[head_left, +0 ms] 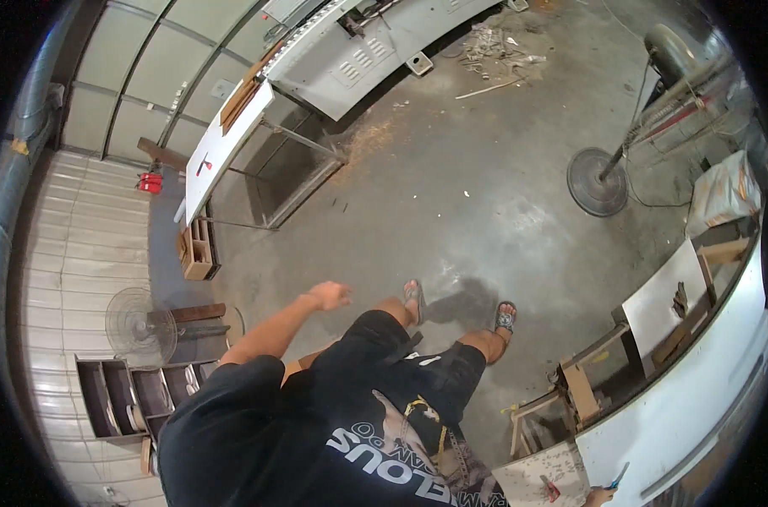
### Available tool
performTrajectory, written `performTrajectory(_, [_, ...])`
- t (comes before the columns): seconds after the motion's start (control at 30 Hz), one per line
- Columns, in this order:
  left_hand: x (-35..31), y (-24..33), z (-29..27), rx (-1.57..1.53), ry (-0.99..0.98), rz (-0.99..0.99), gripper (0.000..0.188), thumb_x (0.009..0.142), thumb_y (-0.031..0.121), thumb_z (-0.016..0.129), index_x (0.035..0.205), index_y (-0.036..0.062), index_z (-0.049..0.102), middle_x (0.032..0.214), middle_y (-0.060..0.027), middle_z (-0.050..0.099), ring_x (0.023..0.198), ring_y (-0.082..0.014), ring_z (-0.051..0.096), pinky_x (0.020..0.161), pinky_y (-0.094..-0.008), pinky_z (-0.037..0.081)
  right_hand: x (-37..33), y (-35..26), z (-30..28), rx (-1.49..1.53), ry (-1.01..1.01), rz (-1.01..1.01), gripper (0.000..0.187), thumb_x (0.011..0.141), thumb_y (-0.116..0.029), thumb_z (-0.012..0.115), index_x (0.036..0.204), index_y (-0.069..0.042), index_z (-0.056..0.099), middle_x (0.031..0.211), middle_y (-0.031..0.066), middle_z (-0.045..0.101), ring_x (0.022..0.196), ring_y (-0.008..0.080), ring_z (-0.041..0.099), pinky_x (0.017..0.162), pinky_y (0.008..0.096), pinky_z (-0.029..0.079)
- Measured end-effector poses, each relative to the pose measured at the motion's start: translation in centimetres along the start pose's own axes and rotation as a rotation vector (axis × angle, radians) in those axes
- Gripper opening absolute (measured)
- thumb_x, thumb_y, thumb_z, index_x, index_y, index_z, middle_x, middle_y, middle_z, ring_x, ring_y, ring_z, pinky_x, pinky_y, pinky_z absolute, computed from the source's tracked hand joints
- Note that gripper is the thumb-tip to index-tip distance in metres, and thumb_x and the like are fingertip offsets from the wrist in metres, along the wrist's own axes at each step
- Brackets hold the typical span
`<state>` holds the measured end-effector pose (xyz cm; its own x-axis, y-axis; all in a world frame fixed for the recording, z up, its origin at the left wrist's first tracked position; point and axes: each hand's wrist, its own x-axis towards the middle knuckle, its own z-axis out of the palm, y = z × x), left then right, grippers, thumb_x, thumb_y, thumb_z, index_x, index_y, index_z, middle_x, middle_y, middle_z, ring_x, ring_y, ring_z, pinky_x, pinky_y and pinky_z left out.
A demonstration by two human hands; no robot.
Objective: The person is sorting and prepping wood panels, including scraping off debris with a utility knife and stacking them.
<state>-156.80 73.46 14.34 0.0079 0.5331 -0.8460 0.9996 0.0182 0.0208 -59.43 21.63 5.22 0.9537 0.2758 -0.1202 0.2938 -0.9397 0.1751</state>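
Note:
I look down along my own body in a black printed shirt [316, 422], black shorts and sandals [506, 316] on a grey concrete floor [451, 194]. My left hand [329, 296] hangs out in front of me over the floor, fingers curled in, holding nothing. Only a sliver of my right hand [599, 497] shows at the bottom edge, over a white marked board [540, 473]. A thin blue pen-like tool [619, 476] sticks up from it, and a small red object [551, 488] lies on the board.
A white table on a metal frame [223, 144] carries wooden strips. A fan's round base [598, 182] stands at right, a floor fan [140, 325] and wooden shelves [117, 397] at left. A white bench [680, 414] and wooden frames [570, 389] are close at right. Scrap litters the floor [494, 46].

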Motion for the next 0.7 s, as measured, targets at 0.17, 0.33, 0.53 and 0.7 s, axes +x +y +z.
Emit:
performTrajectory(0.17, [1.7,1.9,-0.7,-0.321,0.101,0.099,0.05,0.098,0.041,0.063,0.136,0.0081,0.064,0.12,-0.0196,0.074,0.113,-0.0381,0.069,0.099,-0.0468,0.054,-4.8,-10.7,-3.2,-0.001,0.074,-0.088,0.038,0.103,-0.022,0.054,0.13,0.003,0.061,0.116,0.0227,0.069,0.098,0.0366,0.068,0.085,0.0488,0.055])
performTrajectory(0.33, [6.4,-5.1,-0.6,-0.679,0.24,0.076,0.049,0.098,0.039,0.065,0.136,0.0069,0.063,0.115,-0.0184,0.075,0.108,-0.0375,0.071,0.095,-0.045,0.055,-14.4,-23.8,-3.4,0.07,0.022,-0.243,0.036,0.103,-0.024,0.054,0.125,0.003,0.065,0.111,0.0226,0.071,0.094,0.0359,0.068,0.082,0.0485,0.055])
performTrajectory(0.53, [7.0,-10.9,2.8,-1.064,0.417,0.025,0.05,0.1,0.04,0.065,0.136,0.006,0.063,0.116,-0.0171,0.075,0.109,-0.0361,0.072,0.096,-0.0439,0.055,-15.8,-47.0,4.1,0.286,-0.31,-0.667,0.035,0.104,-0.026,0.056,0.119,0.003,0.069,0.104,0.0226,0.073,0.089,0.035,0.067,0.078,0.048,0.055])
performTrajectory(0.7, [9.4,-12.1,-8.0,-1.268,0.545,0.212,0.061,0.106,0.048,0.056,0.149,0.0046,0.051,0.133,-0.0164,0.068,0.124,-0.0339,0.064,0.107,-0.0418,0.048,-44.1,-86.6,0.7,0.785,-0.81,-1.175,0.012,0.103,-0.015,0.06,0.104,-0.003,0.057,0.079,0.0007,0.051,0.067,0.015,0.05,0.061,0.0361,0.047])
